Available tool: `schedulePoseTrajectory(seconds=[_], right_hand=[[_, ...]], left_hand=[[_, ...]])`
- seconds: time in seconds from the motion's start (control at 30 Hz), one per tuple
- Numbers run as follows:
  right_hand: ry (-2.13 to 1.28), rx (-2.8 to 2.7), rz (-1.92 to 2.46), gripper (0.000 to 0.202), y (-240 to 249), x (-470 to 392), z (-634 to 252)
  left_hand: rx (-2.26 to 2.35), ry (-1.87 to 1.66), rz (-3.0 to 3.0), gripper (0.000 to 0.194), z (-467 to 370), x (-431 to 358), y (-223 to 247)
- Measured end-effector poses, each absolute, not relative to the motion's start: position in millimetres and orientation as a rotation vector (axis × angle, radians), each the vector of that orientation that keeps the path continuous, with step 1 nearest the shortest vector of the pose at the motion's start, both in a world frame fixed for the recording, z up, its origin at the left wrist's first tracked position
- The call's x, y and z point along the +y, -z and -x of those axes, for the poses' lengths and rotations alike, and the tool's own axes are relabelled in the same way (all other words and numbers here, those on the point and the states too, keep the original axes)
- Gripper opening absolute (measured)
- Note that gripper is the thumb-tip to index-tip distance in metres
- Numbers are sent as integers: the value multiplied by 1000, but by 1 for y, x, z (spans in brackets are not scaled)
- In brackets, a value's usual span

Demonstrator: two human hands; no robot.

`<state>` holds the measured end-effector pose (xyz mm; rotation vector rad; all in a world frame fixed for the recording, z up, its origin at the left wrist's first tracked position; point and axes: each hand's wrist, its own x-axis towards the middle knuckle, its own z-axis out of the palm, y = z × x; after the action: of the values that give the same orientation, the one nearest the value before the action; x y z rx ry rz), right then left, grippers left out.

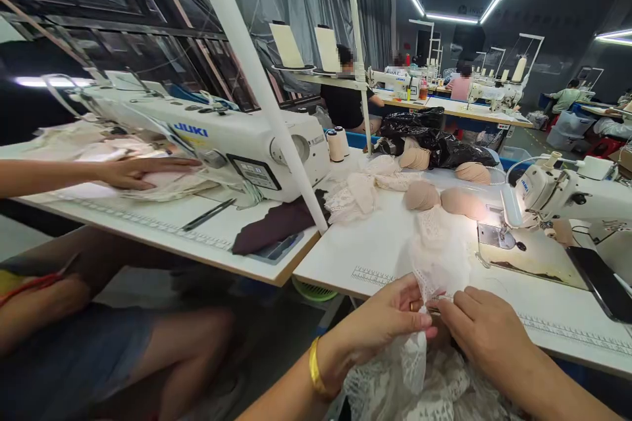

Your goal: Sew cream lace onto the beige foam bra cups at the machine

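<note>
White lace fabric (437,243) runs from the beige moulded cups (461,202) on the table down over its front edge. My left hand (395,312), with a gold bangle at the wrist, pinches this lace at the edge. Close beside it, my right hand (486,325) is closed, its fingertips on the same lace and on something small and dark that I cannot make out. More lace (439,388) hangs bunched below both hands. The lit needle area of a sewing machine (503,233) stands to the right of the cups.
A black phone (602,283) lies at the right. To the left, a person's hand (133,174) rests on fabric by a JUKI machine (197,131). A white pole (261,92) rises between the tables. Black plastic bags (419,131) and thread cones (337,145) sit behind.
</note>
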<state>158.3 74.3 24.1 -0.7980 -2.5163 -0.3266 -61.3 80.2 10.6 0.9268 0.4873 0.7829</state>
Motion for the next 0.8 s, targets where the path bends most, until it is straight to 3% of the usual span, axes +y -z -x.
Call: schedulePoseTrajectory(seconds=[0.17, 0.8], right_hand=[[284, -2536, 779, 11, -21, 75, -152], [141, -2390, 839, 29, -18, 68, -150]], left_hand=[[464, -784, -910, 44, 56, 78, -10], [469, -761, -913, 44, 49, 78, -17]])
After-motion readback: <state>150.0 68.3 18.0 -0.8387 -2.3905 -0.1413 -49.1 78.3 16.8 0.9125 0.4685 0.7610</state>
